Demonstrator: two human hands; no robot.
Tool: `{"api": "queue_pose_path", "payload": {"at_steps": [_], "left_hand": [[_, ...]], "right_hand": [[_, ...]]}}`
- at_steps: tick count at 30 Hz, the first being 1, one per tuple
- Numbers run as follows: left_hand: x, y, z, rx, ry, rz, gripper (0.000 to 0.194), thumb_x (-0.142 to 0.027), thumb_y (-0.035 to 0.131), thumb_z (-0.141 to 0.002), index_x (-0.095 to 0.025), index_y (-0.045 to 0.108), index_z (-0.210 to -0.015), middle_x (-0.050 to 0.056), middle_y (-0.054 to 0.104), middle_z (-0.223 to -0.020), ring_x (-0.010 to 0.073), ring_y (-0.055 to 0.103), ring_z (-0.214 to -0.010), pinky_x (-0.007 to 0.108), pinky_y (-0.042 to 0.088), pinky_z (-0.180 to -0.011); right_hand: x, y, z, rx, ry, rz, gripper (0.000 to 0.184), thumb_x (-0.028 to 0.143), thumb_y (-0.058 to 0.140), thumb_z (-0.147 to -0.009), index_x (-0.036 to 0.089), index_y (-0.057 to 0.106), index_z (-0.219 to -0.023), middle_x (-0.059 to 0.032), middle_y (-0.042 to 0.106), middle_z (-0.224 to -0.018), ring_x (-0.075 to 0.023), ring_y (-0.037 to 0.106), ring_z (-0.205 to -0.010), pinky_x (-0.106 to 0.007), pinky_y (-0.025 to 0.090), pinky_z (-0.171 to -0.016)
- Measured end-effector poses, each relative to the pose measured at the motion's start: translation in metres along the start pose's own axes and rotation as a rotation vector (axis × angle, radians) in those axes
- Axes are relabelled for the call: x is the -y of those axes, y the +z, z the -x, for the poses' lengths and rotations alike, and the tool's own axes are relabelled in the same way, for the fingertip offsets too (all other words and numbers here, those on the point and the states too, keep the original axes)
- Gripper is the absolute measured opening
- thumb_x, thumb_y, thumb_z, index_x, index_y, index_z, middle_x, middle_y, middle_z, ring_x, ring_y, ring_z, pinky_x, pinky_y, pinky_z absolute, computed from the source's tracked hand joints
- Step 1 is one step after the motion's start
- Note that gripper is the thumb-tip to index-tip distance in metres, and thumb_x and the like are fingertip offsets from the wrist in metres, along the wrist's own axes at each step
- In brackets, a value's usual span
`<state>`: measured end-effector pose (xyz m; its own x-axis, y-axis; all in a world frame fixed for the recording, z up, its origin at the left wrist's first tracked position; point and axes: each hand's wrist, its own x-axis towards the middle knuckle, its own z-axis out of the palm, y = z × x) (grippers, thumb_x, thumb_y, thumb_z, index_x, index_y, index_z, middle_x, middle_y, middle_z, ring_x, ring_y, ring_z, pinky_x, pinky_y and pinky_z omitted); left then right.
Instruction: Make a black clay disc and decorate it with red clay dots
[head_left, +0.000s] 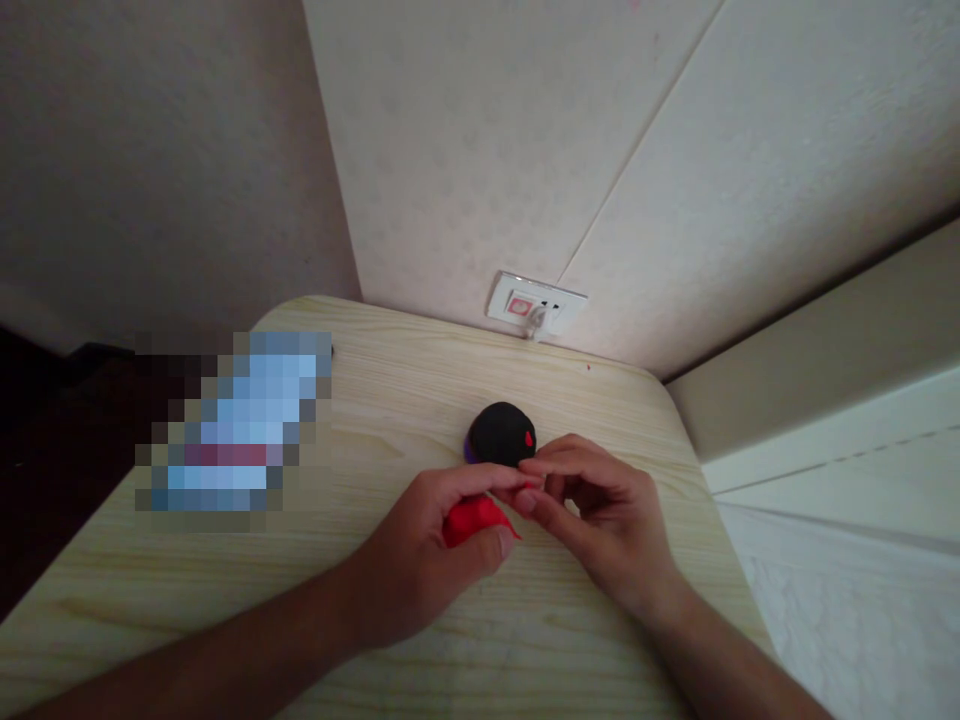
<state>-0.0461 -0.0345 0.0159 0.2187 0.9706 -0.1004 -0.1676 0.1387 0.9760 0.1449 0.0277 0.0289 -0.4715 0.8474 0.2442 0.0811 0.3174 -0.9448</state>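
Observation:
In the head view, my left hand [439,545] is curled round a lump of red modelling clay [471,520], which has a thin pointed end sticking out by the thumb. My right hand [600,510] meets the left fingertips, its thumb and index finger pinched on a small red bit of clay [531,486]. Just beyond both hands sits a black rounded dome [499,432] with purple [470,449] showing at its lower left side. A small red drop-shaped piece [529,438] is stuck on the dome's right side. The fingers hide the dome's near lower edge.
A pale wood-grain table [390,400] with rounded corners stands against the wall. On its left lies a pixelated, bright rectangular object [247,420]. A wall socket [536,303] with a plug in it is behind the table. White bedding or fabric [832,600] is at the right.

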Motion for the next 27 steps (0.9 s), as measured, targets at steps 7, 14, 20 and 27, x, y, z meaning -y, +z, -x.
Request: {"api": "queue_pose_path", "payload": {"at_steps": [7,14,20,27], "left_hand": [[-0.013,0.002,0.003,0.146,0.098,-0.139,0.036,-0.022,0.063,-0.086,-0.019,0.072,-0.121,0.009,0.076,-0.107,0.0247,0.07,-0.097,0.032,0.055,-0.081],[-0.011,0.001,0.002,0.166,0.044,0.025,0.03,-0.024,0.066,-0.086,-0.02,0.074,-0.114,0.005,0.074,-0.093,0.0179,0.065,-0.079,0.025,0.051,-0.067],[-0.006,-0.001,-0.002,0.158,0.033,0.205,0.033,-0.024,0.07,-0.085,-0.021,0.074,-0.117,0.003,0.074,-0.087,0.0108,0.056,-0.064,0.021,0.048,-0.058],[-0.002,-0.002,-0.007,0.111,0.012,0.27,0.024,-0.03,0.067,-0.09,-0.019,0.077,-0.109,0.003,0.075,-0.082,0.0079,0.054,-0.055,0.02,0.042,-0.051]], "right_hand": [[0.004,0.004,0.002,0.014,0.048,-0.033,0.02,0.018,0.088,-0.075,0.022,0.076,-0.091,-0.0017,0.069,-0.076,-0.0138,0.064,-0.065,-0.024,0.054,-0.054],[0.006,0.0,0.001,0.015,0.04,-0.076,0.019,0.018,0.087,-0.076,0.023,0.081,-0.094,-0.0036,0.072,-0.079,-0.0136,0.065,-0.067,-0.022,0.052,-0.053],[0.01,-0.002,0.0,0.074,0.061,-0.173,0.027,0.016,0.077,-0.087,0.03,0.081,-0.11,-0.0039,0.071,-0.087,-0.0085,0.058,-0.057,-0.018,0.048,-0.045],[0.008,-0.002,0.002,0.029,-0.14,0.036,0.035,0.007,0.072,-0.088,0.03,0.078,-0.114,-0.0052,0.074,-0.093,-0.0149,0.067,-0.075,-0.027,0.057,-0.062]]}}
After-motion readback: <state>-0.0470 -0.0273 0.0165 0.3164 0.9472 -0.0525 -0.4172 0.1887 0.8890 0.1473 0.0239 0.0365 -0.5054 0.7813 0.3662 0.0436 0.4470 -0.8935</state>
